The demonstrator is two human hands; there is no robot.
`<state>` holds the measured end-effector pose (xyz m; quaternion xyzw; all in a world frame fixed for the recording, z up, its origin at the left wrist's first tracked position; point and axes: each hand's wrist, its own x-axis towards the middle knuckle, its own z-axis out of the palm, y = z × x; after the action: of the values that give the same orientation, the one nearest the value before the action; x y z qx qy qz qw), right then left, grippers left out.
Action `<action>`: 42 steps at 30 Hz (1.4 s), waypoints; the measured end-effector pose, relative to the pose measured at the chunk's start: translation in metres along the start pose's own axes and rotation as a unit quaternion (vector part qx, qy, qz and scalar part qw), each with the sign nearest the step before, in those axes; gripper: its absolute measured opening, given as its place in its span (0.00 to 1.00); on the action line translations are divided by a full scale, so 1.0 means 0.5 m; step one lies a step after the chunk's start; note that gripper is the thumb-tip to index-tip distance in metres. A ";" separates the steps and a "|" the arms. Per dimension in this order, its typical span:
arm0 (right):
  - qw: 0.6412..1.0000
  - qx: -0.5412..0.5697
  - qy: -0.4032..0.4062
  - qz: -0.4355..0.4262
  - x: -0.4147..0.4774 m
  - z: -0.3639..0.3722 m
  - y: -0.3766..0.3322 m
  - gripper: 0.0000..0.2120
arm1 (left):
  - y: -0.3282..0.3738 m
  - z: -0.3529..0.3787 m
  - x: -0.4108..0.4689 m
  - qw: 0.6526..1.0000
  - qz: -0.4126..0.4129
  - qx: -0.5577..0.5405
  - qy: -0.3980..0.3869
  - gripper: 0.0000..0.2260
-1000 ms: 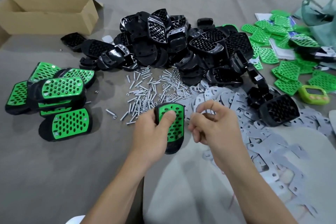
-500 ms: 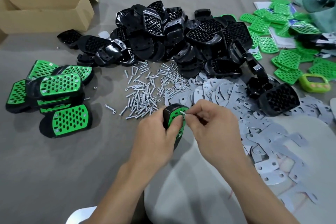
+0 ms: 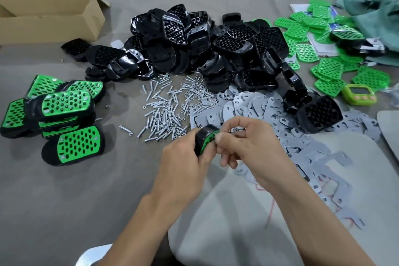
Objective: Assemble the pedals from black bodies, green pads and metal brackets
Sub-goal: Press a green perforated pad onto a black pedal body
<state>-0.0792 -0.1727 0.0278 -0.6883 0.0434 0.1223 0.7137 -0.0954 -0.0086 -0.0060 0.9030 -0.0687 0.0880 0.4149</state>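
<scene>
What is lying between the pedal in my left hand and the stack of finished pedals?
Nothing visible. Bare cloth lies between the pedal in the left hand and the finished pedals; the loose bolts sit just beyond that line.

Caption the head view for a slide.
Left hand grips a pedal; right hand pinches at its green pad.

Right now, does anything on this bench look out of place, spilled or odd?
Nothing looks damaged. One screw lies apart from the screw pile, toward the finished pedals, and a stray nut sits beside those pedals. A green timer rests at the edge of the loose green pads on the right.
</scene>
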 end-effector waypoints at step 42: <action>0.981 -0.173 0.073 -0.048 -0.018 0.029 0.063 0.22 | -0.044 0.004 -0.009 0.908 0.252 0.279 0.186 0.06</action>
<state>-0.0968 -0.1588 0.0000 -0.8100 0.0403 0.0428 0.5835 -0.0955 0.0042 -0.0244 0.9018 -0.1882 0.3717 0.1150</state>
